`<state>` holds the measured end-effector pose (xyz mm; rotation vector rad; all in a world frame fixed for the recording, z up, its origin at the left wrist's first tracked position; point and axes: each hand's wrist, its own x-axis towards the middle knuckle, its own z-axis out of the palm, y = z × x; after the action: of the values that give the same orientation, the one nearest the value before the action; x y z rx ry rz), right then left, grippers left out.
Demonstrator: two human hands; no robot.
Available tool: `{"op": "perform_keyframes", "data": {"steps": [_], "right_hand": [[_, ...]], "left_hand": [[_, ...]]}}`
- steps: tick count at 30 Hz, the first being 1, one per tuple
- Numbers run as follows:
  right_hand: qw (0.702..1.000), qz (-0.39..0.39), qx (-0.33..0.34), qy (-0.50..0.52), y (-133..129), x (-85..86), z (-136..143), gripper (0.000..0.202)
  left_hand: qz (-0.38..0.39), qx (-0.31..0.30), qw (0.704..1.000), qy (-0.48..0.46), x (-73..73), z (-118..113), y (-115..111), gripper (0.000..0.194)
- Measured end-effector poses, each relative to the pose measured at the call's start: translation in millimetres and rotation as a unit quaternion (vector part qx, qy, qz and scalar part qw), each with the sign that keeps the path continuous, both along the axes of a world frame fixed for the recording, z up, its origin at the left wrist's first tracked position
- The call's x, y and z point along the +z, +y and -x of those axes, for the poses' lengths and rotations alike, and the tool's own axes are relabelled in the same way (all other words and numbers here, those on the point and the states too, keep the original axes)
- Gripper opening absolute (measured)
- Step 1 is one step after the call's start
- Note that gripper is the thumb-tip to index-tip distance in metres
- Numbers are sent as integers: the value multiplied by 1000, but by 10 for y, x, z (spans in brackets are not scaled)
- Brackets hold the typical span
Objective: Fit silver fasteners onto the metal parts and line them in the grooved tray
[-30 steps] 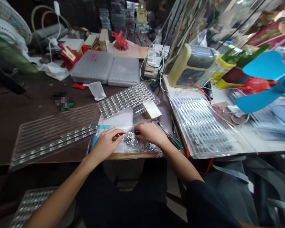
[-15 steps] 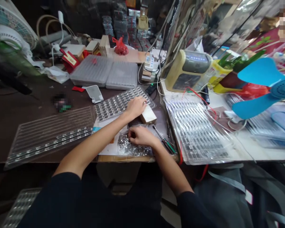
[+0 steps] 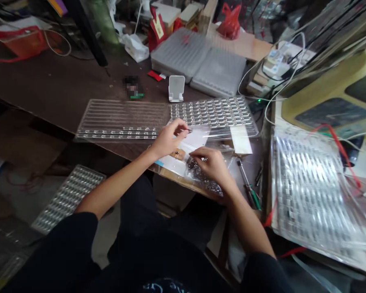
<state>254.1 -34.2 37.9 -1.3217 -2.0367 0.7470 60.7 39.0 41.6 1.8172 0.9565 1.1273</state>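
My left hand (image 3: pixel 168 140) is closed in a pinch on a slim dark metal piece (image 3: pixel 186 130), held above a white sheet (image 3: pixel 198 138). To its right, my right hand (image 3: pixel 212 163) hovers at a clear plastic bag of small shiny metal parts (image 3: pixel 212 185); its thumb and fingers are pinched together, and what they hold is too small to make out. Behind the hands lies a clear ridged tray (image 3: pixel 212 112) filled with rows of metal pieces. Left of that, a second clear tray (image 3: pixel 125 112) has pieces only in its front rows.
A small white-topped block (image 3: pixel 240 140) sits right of the hands, with a green-handled screwdriver (image 3: pixel 248 185) near it. Stacked clear trays (image 3: pixel 179 53) and a white phone stand (image 3: pixel 176 88) are behind. More filled trays (image 3: pixel 311 187) lie on the right table.
My left hand has left the filled tray beside the block and come back leftward, now pinching a slim metal piece. My right hand has lifted slightly from the parts. The view has swung left.
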Motion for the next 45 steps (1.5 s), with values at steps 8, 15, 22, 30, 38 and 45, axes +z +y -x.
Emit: {"op": "perform_keyframes", "data": {"steps": [8, 15, 22, 30, 38, 45], "right_hand": [[998, 39, -38, -44, 216, -173, 494, 23], [973, -44, 15, -226, 82, -248, 574, 24], [986, -30, 39, -162, 31, -91, 419, 32], [948, 87, -101, -289, -230, 265, -218, 19], [909, 133, -101, -381, -211, 229, -148, 16], [951, 120, -85, -273, -136, 50, -432, 20]], "left_hand": [[67, 42, 997, 19, -478, 506, -286, 19], [67, 55, 996, 11, -452, 535, -334, 18], [6, 51, 996, 69, -418, 540, -334, 13], [-43, 25, 990, 131, -415, 529, -355, 10], [-59, 18, 988, 142, -421, 485, -365, 7], [-18, 6, 988, 153, -443, 409, -371, 7]]}}
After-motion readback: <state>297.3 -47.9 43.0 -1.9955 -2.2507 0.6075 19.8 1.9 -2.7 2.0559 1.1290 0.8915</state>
